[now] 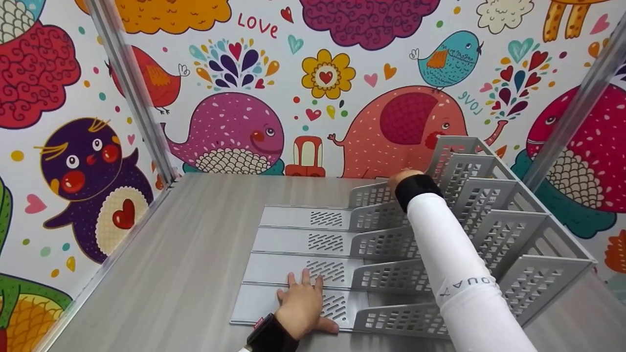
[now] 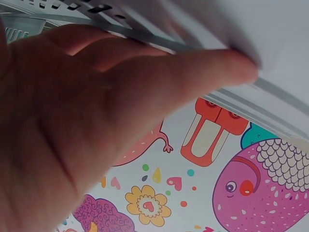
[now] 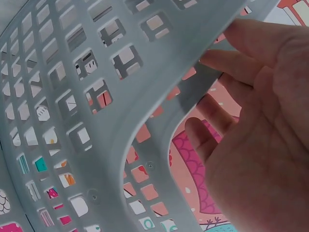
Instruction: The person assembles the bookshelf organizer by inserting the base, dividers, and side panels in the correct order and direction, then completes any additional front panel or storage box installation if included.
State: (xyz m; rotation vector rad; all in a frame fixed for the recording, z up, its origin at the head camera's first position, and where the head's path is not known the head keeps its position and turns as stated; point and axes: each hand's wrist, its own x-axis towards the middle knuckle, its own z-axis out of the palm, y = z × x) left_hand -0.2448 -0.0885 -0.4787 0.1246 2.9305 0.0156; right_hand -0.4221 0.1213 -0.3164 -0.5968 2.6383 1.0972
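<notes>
A grey plastic rack (image 1: pixel 364 298) with several flat base panels and perforated upright dividers (image 1: pixel 389 276) lies on the table. My left hand (image 1: pixel 301 303) rests spread over the nearest base panels, near their slotted holes. In the left wrist view, the left thumb (image 2: pixel 217 72) presses along the panel's edge. At the rack's far end my right hand (image 1: pixel 403 178) reaches to the farthest dividers. In the right wrist view, the right hand (image 3: pixel 256 111) has loosely bent fingers, its thumb and forefinger tips right at a divider edge (image 3: pixel 145 111).
Tall perforated partitions (image 1: pixel 523 234) and a side frame rise along the rack's right. Under it is the grey wood-grain table (image 1: pixel 195 234). Metal posts (image 1: pixel 132 88) and printed cartoon walls (image 1: pixel 274 73) enclose the back and left.
</notes>
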